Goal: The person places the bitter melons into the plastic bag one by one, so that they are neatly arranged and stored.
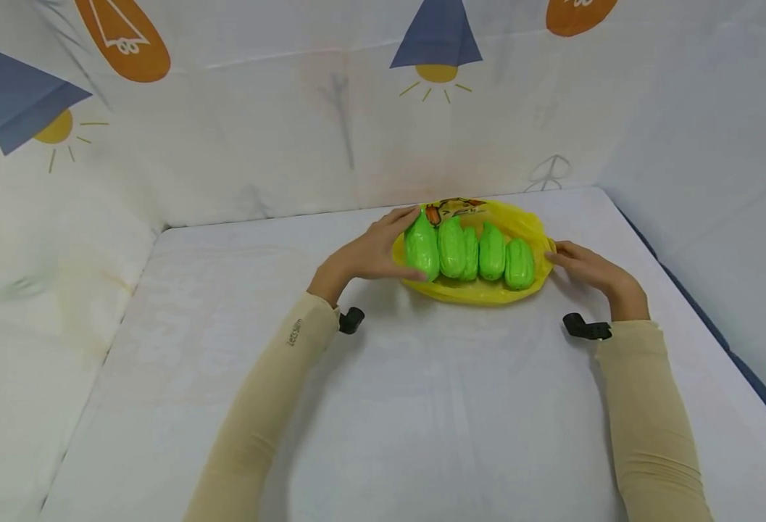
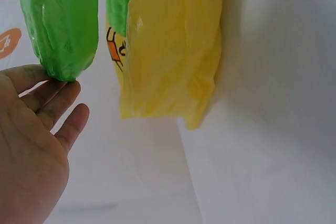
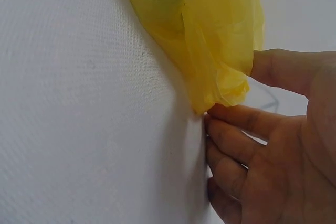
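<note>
Several glossy green, gourd-shaped pieces (image 1: pixel 452 248) lie side by side, framed by a yellow plastic bag (image 1: pixel 477 291) with a printed cartoon on its far side. Whether they lie in the bag or on it, I cannot tell. My left hand (image 1: pixel 377 250) spans the leftmost green piece (image 1: pixel 421 248), thumb at the near end and fingers at the far end. In the left wrist view, fingertips touch the end of that ridged green piece (image 2: pixel 60 24). At the bag's right end, my right hand (image 1: pixel 588 270) pinches the gathered yellow edge (image 3: pixel 223 90) between thumb and fingers.
A white cloth covers the table (image 1: pixel 383 406). White sheeting (image 1: pixel 278 130) printed with blue and orange shapes rises behind the back edge. The table's right edge (image 1: pixel 696 304) runs beside the right arm. Both wrists carry small black devices (image 1: pixel 351 320).
</note>
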Available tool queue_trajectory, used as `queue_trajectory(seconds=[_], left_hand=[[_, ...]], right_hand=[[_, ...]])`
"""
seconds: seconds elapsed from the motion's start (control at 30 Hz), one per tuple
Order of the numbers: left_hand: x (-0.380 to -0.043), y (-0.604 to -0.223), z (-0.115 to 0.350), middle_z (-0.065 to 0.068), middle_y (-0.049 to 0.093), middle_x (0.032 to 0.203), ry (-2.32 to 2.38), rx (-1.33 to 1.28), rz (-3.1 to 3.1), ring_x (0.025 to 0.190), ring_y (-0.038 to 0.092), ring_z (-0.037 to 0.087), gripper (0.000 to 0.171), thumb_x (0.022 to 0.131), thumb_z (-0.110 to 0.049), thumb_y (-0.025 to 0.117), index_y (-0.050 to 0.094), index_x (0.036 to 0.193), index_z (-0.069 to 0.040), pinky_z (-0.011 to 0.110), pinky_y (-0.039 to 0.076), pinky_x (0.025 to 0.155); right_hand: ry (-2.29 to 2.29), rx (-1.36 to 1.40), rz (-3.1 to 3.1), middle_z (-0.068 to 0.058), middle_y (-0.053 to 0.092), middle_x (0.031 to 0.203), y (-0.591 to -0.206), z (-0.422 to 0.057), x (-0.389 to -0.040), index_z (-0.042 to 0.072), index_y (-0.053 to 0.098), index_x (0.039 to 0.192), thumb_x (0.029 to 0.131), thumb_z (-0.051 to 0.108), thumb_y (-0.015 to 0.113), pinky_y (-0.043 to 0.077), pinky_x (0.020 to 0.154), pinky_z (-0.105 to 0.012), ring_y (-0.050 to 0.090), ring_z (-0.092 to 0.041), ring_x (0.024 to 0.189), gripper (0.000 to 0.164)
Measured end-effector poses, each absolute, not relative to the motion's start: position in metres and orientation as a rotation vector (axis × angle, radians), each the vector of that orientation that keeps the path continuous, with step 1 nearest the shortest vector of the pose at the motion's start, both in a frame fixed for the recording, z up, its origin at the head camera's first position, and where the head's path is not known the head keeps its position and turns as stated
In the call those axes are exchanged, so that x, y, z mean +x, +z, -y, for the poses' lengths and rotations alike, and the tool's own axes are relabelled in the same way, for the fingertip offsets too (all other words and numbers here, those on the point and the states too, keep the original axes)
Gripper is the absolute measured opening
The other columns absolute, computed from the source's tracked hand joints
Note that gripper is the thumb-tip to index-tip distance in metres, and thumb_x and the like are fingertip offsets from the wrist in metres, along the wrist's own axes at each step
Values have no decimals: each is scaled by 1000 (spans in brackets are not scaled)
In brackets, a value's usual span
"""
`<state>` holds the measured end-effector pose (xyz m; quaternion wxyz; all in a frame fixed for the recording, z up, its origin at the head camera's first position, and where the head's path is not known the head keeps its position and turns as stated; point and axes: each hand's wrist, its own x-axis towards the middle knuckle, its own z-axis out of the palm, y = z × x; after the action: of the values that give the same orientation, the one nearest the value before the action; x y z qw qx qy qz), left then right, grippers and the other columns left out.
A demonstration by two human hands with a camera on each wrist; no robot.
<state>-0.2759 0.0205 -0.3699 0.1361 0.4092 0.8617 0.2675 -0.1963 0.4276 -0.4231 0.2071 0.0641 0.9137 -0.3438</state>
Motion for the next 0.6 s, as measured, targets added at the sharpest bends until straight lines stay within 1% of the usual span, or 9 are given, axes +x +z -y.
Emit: queue_trajectory(seconds=[0.07,0.2,0.3,0.4,0.6], left_hand=[[-277,-370,-27,-2,6,166,765,1183,-2495,152,12,26,113,76,-58,76,8,159,-20,54,19,121],[-278,-369,-41,-4,5,166,768,1196,-2488,152,11,24,113,77,-59,75,8,159,-19,53,18,122],[-278,-367,-52,-3,6,166,781,1214,-2484,152,12,22,114,77,-59,75,8,159,-17,51,19,122],[-278,-365,-63,-4,5,166,765,1230,-2491,152,10,20,114,77,-60,74,7,159,-18,48,19,123],[-280,-358,-87,-5,1,166,697,1254,-2489,153,5,18,114,79,-62,71,3,159,-18,43,11,125]], right_hand=[[-949,187,-2545,-28,7,161,-423,-428,-196,2,11,156,99,63,35,9,113,-72,6,-52,145,87],[-944,202,-2544,-28,6,161,-424,-428,-197,2,11,156,98,64,35,9,113,-72,6,-52,145,89],[-951,207,-2546,-29,7,160,-425,-429,-198,1,12,156,98,64,35,9,113,-71,6,-52,145,89],[-958,206,-2547,-29,7,160,-426,-429,-198,0,12,156,99,62,35,9,113,-71,6,-52,145,87],[-948,220,-2543,-29,7,160,-425,-429,-198,0,11,156,98,64,34,9,113,-72,6,-53,145,89]])
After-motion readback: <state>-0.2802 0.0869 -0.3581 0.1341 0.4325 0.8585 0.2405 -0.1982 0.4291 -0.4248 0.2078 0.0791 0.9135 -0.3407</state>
